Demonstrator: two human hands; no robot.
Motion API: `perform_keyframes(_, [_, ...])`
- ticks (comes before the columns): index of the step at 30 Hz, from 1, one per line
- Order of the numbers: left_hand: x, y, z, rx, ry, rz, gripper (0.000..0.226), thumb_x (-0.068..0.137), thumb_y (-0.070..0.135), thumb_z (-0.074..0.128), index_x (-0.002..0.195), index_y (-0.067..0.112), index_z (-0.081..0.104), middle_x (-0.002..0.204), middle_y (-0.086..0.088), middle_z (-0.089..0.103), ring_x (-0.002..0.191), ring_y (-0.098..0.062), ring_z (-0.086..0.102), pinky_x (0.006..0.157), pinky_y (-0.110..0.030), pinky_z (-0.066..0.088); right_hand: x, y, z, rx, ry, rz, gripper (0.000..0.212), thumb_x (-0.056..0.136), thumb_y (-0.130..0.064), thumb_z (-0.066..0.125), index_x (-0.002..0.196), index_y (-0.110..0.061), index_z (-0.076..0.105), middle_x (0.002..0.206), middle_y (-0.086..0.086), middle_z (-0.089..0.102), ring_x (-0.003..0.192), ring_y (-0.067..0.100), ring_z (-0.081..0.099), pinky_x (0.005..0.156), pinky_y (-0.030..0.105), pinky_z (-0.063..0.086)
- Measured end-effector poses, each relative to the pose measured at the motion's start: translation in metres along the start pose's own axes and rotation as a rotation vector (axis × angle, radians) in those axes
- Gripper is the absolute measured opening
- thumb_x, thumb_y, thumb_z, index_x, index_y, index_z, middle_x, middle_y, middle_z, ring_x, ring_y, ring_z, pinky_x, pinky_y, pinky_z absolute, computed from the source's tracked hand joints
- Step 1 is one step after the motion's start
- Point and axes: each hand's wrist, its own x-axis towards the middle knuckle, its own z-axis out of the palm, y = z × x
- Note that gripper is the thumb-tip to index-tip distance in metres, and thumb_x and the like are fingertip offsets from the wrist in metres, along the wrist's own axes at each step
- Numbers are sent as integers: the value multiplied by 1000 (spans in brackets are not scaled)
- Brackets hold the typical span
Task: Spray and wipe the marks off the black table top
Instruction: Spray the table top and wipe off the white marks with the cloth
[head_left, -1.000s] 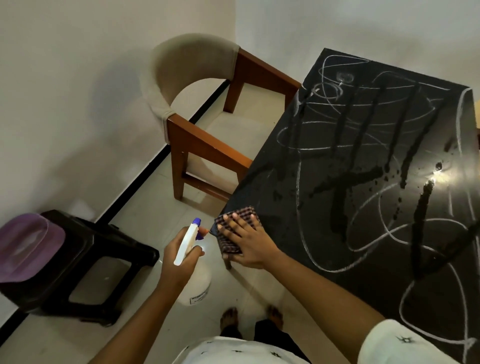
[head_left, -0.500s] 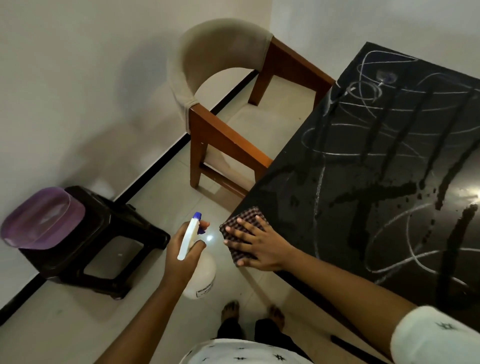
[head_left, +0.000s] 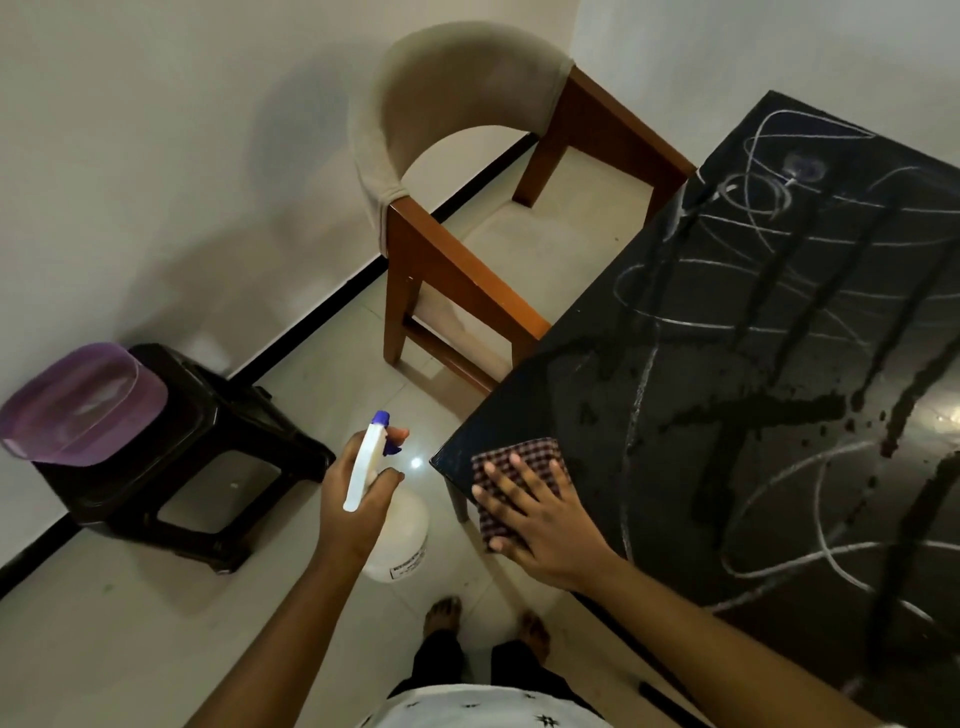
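Note:
The black table top (head_left: 753, 364) fills the right side, covered in white chalk scribbles and dark wet streaks of spray. At its near left corner lies a dark checked cloth (head_left: 524, 457), pressed flat under the spread fingers of my right hand (head_left: 540, 514). Off the table's edge, over the floor, my left hand (head_left: 358, 499) grips a white spray bottle (head_left: 395, 540) by its neck, one finger on the blue trigger. The nozzle points up and away from me.
A wooden chair (head_left: 457, 270) with a beige padded back stands at the table's left side. A black plastic stool (head_left: 197, 457) carrying a purple tub (head_left: 78, 405) sits by the wall at the left. My bare feet (head_left: 483, 623) stand on the tiled floor.
My right hand with the cloth stays at the table's near left corner, shifting only slightly. The view has swung left and down. The left hand still holds the bottle.

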Motion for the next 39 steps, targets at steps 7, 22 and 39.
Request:
perform_keyframes(7, [0, 12, 12, -15, -17, -23, 37, 75, 18, 62, 108, 36, 56, 97, 33, 66, 102, 1, 61, 69, -3, 48, 90, 61, -32, 13, -57, 279, 62, 92, -64, 1, 147, -41, -15, 158, -4, -21, 146, 26, -16, 109, 57, -17])
perform_keyframes(22, [-10, 16, 16, -16, 42, -23, 40, 74, 20, 58, 114, 19, 58, 103, 14, 65, 97, 9, 59, 68, -2, 46, -25, -15, 6, -17, -72, 61, 61, 95, -59, 27, 150, -35, 25, 156, -2, 29, 143, 25, 23, 111, 54, 10])
perform_keyframes(39, [-12, 12, 18, -15, 52, -78, 41, 75, 18, 58, 115, 17, 60, 105, 12, 66, 101, 1, 60, 78, -17, 46, -35, -21, 6, -33, -66, 74, 60, 96, -58, 25, 150, -34, 26, 157, 0, 27, 144, 26, 20, 112, 54, 9])
